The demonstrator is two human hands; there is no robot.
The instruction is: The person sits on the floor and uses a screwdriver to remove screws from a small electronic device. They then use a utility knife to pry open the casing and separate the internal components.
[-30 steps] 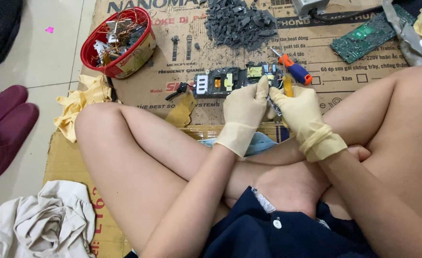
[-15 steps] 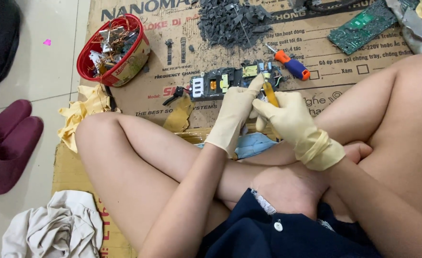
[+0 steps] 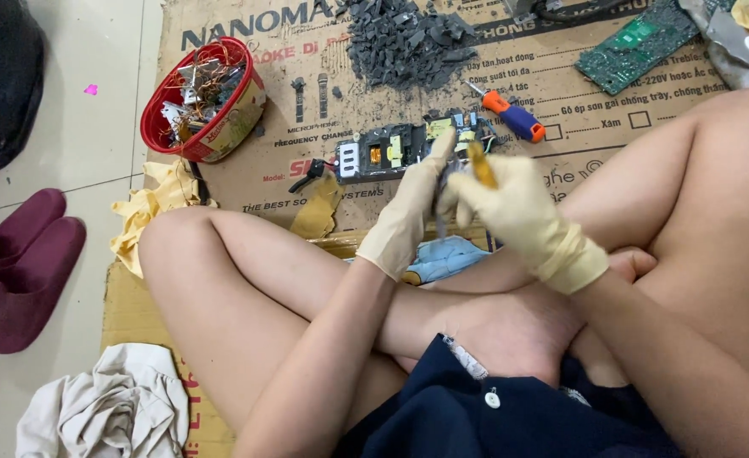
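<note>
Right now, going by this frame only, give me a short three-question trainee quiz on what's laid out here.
1. True or false: both gloved hands, the left hand and the right hand, meet in front of the circuit board.
2. Which lies right of that board? A. red basket B. orange-handled screwdriver C. dark slippers
3. What is heaped above the board on the cardboard?

Key: 1 true; 2 B; 3 a pile of dark grey pieces.
</note>
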